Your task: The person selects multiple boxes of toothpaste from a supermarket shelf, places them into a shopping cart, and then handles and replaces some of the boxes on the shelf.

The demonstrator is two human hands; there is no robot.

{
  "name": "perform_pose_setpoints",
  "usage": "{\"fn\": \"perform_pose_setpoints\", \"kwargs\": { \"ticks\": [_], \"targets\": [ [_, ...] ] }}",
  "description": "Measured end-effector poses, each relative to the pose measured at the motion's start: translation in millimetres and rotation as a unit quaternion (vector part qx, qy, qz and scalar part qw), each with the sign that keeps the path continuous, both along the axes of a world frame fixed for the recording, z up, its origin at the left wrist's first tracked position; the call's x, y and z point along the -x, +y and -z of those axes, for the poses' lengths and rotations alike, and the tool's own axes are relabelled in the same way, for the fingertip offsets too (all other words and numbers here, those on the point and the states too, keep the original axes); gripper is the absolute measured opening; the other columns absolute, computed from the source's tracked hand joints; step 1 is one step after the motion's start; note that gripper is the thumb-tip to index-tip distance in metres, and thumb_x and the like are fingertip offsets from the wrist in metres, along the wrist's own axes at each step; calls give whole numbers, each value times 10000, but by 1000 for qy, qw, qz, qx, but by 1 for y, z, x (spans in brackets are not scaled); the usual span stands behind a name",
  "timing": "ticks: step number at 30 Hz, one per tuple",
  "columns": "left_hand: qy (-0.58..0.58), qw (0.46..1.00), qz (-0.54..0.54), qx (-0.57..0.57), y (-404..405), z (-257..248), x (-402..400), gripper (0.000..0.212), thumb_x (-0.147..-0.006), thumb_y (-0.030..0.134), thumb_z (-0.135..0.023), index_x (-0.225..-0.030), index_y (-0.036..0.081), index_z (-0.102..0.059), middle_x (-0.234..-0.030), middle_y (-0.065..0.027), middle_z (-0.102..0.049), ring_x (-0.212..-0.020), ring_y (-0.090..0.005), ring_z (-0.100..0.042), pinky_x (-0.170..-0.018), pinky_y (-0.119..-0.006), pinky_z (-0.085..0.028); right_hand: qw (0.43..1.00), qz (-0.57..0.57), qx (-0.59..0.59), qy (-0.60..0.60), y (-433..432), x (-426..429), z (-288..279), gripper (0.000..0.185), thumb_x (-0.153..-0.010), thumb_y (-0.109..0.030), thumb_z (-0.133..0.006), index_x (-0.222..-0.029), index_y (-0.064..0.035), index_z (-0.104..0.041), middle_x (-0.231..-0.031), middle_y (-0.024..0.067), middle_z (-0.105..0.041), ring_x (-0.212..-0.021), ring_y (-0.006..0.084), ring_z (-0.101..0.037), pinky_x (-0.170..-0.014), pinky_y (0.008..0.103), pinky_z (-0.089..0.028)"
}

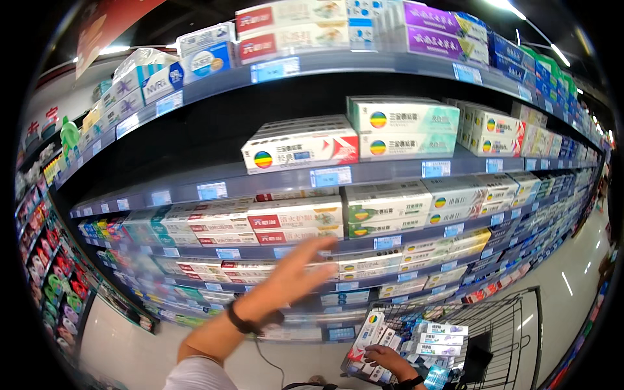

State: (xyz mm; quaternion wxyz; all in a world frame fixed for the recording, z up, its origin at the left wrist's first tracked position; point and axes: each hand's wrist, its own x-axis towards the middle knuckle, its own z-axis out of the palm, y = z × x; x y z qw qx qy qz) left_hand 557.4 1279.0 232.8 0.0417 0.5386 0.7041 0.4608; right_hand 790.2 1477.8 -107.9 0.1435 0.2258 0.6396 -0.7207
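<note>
My left hand [302, 273] is blurred and reaches up in front of the shelves. Its fingers are apart and hold nothing. Behind it are white and red toothpaste boxes [297, 219] on a middle shelf. My right hand [387, 358] is low, over the wire shopping cart [538, 317]. Its fingertips meet the edge of a white toothpaste box [368, 331] with a rainbow disc and a red end. Whether they grip this box I cannot tell. More toothpaste boxes lie beside it, among them a stack with purple marks [441, 339].
A row of white toothpaste boxes with red ends [300, 146] sits on the upper shelf [263, 183], next to green-white stacked boxes [407, 129]. Blue-white price tags line the shelf edges. A dark cable [270, 360] hangs below my left arm. Another shelf unit [58, 273] stands at left.
</note>
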Motion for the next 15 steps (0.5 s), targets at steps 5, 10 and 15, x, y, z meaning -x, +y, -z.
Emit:
{"fn": "perform_pose_setpoints", "kwargs": {
  "ticks": [5,10,15],
  "targets": [
    [61,992,-83,-71,-46,-119,61,435,-1008,323,-582,-1325,25,-572,-1254,-119,-632,-1182,-203,-592,-1004,-345,-468,988,-30,-102,114,-14,40,-92,517,-972,-362,-602,-1311,29,-591,-1081,136,-709,-1008,205,-665,-882,309,-503],
    [170,976,-134,12,-42,-199,150,559,-1006,438,-540,-1313,-29,-572,-1296,-214,-624,-1213,-313,-593,-1035,-369,-451,955,-15,-169,243,-31,83,-206,469,-984,-306,-607,-1338,0,-564,-1181,136,-697,-1065,217,-663,-924,323,-505],
    [172,950,-187,182,-36,-220,226,765,-967,600,-509,-1462,17,-472,-1484,-210,-487,-1397,-338,-431,-1166,-379,-306,905,17,-207,371,-58,115,-314,459,-973,-246,-623,-1345,11,-547,-1245,178,-669,-1155,249,-641,-990,333,-477]
  ]
}}
